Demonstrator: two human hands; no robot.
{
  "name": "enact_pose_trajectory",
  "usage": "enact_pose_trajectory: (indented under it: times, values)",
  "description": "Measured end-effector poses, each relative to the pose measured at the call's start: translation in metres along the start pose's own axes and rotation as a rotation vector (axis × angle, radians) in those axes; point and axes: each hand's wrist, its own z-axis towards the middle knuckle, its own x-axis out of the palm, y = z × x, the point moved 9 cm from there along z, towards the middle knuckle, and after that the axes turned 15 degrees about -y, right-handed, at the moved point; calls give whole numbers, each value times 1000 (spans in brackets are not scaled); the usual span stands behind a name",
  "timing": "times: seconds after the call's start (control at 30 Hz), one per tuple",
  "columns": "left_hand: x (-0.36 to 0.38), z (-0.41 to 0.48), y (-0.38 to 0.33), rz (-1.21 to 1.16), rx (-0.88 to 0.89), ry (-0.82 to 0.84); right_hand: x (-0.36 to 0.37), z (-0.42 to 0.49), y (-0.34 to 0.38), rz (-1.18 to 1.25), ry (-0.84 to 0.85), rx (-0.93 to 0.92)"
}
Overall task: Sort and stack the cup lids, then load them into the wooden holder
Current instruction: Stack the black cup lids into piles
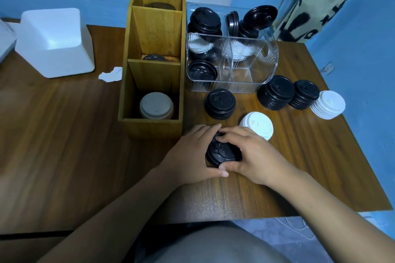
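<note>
Wooden table, blue walls, wooden holder

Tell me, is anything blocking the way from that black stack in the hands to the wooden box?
Nothing visible does. Both hands, left and right, clasp the black lid stack just right of the wooden holder, with bare table between. Its near compartment already holds a white lid stack, open above.

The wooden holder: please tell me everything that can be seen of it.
The wooden holder is a tall, open-topped box of yellowish wood standing upright on the table, with three compartments in a row. The nearest holds a pale lid stack; dark lids show in the middle and far ones. The clear organizer stands close on its right. Neither hand touches it.
</note>
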Motion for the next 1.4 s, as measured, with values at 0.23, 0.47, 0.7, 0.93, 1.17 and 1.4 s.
enact_pose_trajectory:
  times: [0.23,0.47,0.7,0.93,1.17,1.4]
  values:
    - [-1,-1,0,-21,-8,-32,-1,18,9,-91,114,-24]
    - [-9,1,3,-10,-53,-95,-63,87,15,90,-170,13]
    - [-5,1,6,-19,-63,-66,-47,208,15,-303,-84,68]
    - [-6,1,8,-32,-47,-66,12,253,-7,-520,211,125]
    - [-5,0,9,-54,-62,-50,-29,234,-1,-369,-6,197]
    - [-6,1,8,-58,-72,-62,-105,115,-12,488,-395,444]
